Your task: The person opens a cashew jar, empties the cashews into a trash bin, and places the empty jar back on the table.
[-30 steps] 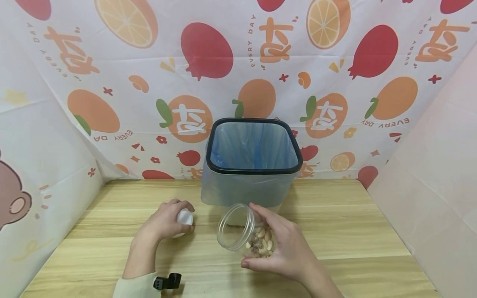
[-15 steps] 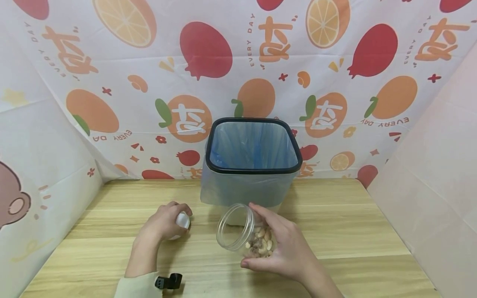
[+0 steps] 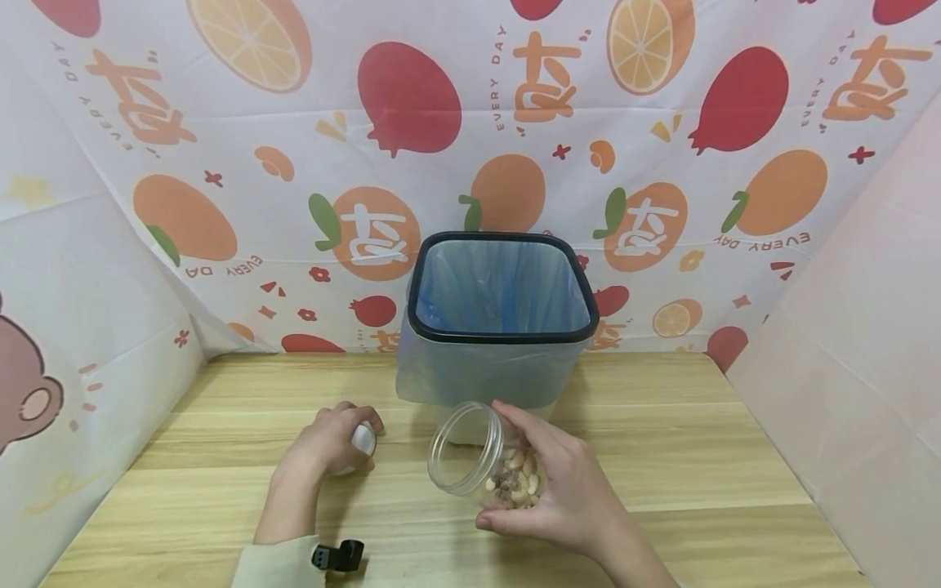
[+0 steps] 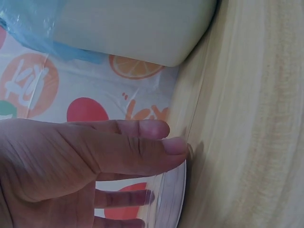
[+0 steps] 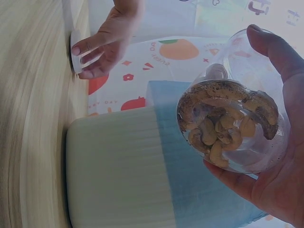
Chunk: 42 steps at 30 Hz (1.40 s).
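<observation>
On the left of the table, my left hand [image 3: 327,445] holds a whitish round lid [image 3: 363,438] low at the wood, thumb and fingertips around its rim. Part of the lid is hidden by the hand; its edge shows in the left wrist view beneath the thumb [image 4: 175,146]. My right hand [image 3: 566,486] grips a clear lidless jar [image 3: 494,461], tilted with its mouth toward the left. Cashews [image 3: 524,474], some with dark brown skins, lie inside the jar. Seen from the right wrist, the cashews [image 5: 221,137] gather in the lower part.
A bin [image 3: 485,367] with a black rim and a blue liner bag stands behind the jar, near the back of the wooden table [image 3: 662,457]. A fruit-print cloth [image 3: 441,180] hangs behind. White cloth walls flank both sides.
My left hand and the lid have shifted slightly left and turned a little, so less of the lid's face shows. The right hand and the jar have stayed in place.
</observation>
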Tool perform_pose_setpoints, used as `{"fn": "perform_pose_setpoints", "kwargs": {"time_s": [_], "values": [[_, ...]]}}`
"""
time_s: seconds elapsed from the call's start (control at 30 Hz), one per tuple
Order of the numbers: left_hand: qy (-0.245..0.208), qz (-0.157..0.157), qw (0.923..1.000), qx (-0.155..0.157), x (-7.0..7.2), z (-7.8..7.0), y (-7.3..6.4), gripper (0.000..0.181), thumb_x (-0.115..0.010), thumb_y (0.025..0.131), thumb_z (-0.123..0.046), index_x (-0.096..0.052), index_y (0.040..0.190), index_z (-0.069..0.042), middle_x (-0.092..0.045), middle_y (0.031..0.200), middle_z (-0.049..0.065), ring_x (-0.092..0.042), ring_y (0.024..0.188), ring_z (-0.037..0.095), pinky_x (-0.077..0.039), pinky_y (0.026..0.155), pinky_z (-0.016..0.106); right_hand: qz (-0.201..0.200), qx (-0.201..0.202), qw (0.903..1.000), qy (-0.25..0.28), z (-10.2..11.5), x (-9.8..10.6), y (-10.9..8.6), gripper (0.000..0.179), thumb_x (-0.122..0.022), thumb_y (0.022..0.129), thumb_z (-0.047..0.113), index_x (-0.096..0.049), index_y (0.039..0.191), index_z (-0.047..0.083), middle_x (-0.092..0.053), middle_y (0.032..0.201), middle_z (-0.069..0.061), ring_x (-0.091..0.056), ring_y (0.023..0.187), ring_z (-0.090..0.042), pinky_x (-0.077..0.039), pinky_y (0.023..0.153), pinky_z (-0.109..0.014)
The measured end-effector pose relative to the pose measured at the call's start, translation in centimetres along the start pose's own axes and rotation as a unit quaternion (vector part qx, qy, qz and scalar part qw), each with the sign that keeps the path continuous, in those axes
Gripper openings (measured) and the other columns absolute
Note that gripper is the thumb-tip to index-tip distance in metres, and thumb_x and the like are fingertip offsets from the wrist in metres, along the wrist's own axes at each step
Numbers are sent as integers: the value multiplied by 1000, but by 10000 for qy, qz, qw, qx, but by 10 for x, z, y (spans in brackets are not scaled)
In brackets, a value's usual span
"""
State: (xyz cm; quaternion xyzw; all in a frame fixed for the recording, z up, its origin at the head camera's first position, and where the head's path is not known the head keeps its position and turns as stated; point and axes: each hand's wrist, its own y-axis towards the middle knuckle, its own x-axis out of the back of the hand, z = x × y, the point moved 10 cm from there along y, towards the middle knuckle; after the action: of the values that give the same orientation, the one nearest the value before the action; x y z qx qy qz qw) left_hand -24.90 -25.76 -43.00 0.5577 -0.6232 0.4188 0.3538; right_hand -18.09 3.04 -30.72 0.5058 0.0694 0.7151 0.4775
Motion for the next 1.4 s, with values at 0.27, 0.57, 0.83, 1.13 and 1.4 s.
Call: {"fn": "perform_pose_setpoints", "kwargs": {"time_s": [0.27,0.57,0.83,1.13,1.4], "values": [[85,-117,9999,-41,4,-4,0,42,-87,73,-24,-70,111,-20,-60,126,17,-52,109,43,-47,81,61,-15,-9,10000,14,0,1,0,105,-89,62,57,-43,150,22,-59,139,5,-62,120,-11,-54,95,-34],[418,-2582,9600,-1003,70,-46,-22,30,-76,86,-24,-69,114,-15,-66,120,15,-57,113,45,-45,87,67,-68,59,10000,3,1,2,1,105,-90,62,57,-44,149,20,-59,139,4,-62,120,-12,-54,96,-34],[181,-4172,8890,-1877,114,-89,-65,29,-77,83,-17,-70,111,-13,-70,107,9,-61,100,34,-51,81,53,-169,178,9997,-61,3,4,1,104,-90,62,56,-45,149,21,-59,139,6,-62,119,-11,-54,96,-31],[-771,-5080,8177,-2594,144,-123,-111,27,-65,88,-18,-73,111,-8,-70,108,10,-60,96,32,-44,83,34,-109,135,9998,0,3,4,1,102,-90,63,54,-46,148,17,-61,137,4,-64,116,-13,-55,94,-34],[-792,-5010,7817,-3628,145,-168,-125,37,-60,99,-34,-72,118,-5,-65,127,17,-57,121,40,-39,111,33,-98,1,9998,188,-1,6,1,104,-90,63,54,-45,148,17,-60,138,4,-62,119,-12,-55,95,-35]]}}
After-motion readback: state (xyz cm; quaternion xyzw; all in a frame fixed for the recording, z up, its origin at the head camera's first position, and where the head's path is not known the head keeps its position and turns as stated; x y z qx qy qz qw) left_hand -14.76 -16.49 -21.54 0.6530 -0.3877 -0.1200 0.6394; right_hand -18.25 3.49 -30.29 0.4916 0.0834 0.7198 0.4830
